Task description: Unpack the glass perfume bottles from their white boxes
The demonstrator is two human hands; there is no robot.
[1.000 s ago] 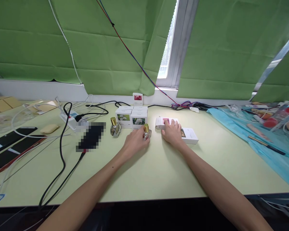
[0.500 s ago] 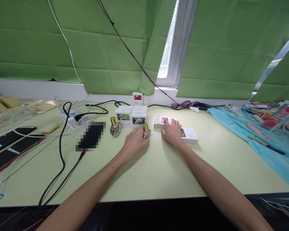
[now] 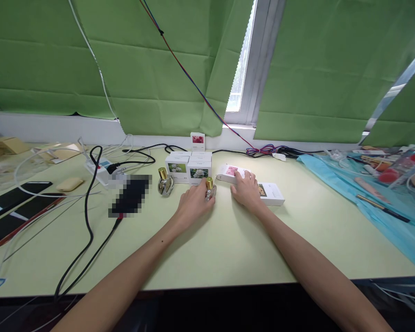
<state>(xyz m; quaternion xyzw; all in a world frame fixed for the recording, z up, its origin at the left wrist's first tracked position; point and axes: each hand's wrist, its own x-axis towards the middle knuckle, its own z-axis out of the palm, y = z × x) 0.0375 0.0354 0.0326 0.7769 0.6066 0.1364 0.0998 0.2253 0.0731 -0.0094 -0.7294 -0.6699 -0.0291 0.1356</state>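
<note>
My left hand [image 3: 195, 203] is closed around a small glass perfume bottle [image 3: 210, 189] with a gold cap, standing on the table. Another such bottle [image 3: 165, 183] stands to its left, in front of a white box with a flower picture [image 3: 177, 170]. Beside that box is a second flower box [image 3: 199, 172], with more white boxes behind. My right hand [image 3: 247, 188] has its fingers over the right end of a white box with a pink flower picture [image 3: 228, 172], lying flat. Under that hand's right side, a white box with a yellow flower picture [image 3: 273, 194] lies flat.
A small box with a red flower picture [image 3: 198, 140] stands at the back. At left are phones [image 3: 24, 207], a power strip [image 3: 98, 170] and black cables [image 3: 87, 216]. Blue sheeting [image 3: 363, 193] with cosmetics and a pen-like stick [image 3: 382, 208] covers the right side.
The white box with the pink flower picture has slid slightly left and turned under my right hand. My left hand and the perfume bottle have hardly moved.
</note>
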